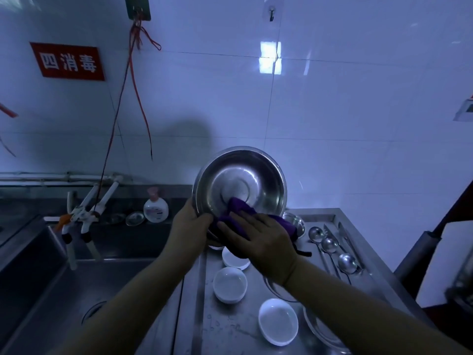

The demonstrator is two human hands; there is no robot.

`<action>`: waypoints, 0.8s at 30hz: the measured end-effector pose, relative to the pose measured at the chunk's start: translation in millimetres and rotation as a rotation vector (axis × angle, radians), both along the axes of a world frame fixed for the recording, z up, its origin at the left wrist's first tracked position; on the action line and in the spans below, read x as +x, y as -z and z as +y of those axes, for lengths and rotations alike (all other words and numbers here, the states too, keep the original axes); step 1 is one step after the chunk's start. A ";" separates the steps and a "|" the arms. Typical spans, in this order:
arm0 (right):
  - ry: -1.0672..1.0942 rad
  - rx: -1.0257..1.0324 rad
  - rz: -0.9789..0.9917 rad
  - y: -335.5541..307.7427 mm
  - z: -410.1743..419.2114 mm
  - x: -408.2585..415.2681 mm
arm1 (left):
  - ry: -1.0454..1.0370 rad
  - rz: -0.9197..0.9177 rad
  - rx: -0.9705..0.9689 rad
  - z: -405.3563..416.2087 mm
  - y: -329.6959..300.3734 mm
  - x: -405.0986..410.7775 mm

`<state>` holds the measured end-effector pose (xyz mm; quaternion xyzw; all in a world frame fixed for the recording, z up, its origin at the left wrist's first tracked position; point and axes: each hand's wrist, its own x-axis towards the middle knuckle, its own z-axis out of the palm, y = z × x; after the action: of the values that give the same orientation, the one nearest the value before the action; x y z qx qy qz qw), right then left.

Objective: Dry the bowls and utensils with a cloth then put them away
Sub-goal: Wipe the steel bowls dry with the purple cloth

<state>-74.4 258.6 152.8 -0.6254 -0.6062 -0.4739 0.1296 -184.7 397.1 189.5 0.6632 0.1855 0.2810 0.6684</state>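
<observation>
Both hands on steel bowl (240, 180): left hand (190, 226) grips rim; right hand (261, 239) flat, pressing purple cloth (238, 208) inside.

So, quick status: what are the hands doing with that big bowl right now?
Left hand grips the steel bowl rim, tilted up. Right hand presses the purple cloth inside it. Three white bowls and ladles wait on the counter; nothing in the way.

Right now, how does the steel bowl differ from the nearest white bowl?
The steel bowl is held up and tilted by the left hand, while the white bowl sits upright on the counter. The steel bowl is shiny metal and looks bigger; the white bowl is matte. The cloth touches only the steel bowl. Both are round.
</observation>
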 end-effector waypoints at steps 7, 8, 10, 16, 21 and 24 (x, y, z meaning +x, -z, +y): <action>-0.076 -0.199 -0.238 -31.4 -20.6 38.8 | 0.167 0.221 0.306 35.2 -41.2 -9.2; -0.067 -0.181 -0.232 -31.7 -19.7 38.5 | 0.164 0.220 0.310 36.7 -44.7 -9.7; -0.027 -0.114 -0.184 -29.6 -15.8 33.2 | 0.090 0.161 0.251 28.6 -43.7 -10.1; 0.115 0.074 0.041 -12.9 13.7 -3.0 | -0.014 -0.082 -0.057 -23.9 0.6 -1.8; 0.091 0.035 0.038 6.7 8.6 -6.9 | -0.040 -0.037 0.055 -10.3 0.4 -1.9; 0.012 -0.059 -0.097 -3.3 -4.2 9.4 | -0.073 0.033 0.244 1.3 -10.3 -6.8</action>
<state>-65.1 254.4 156.1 -0.6091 -0.6217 -0.4861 0.0787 -191.5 398.4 199.8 0.7369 0.1848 0.3146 0.5690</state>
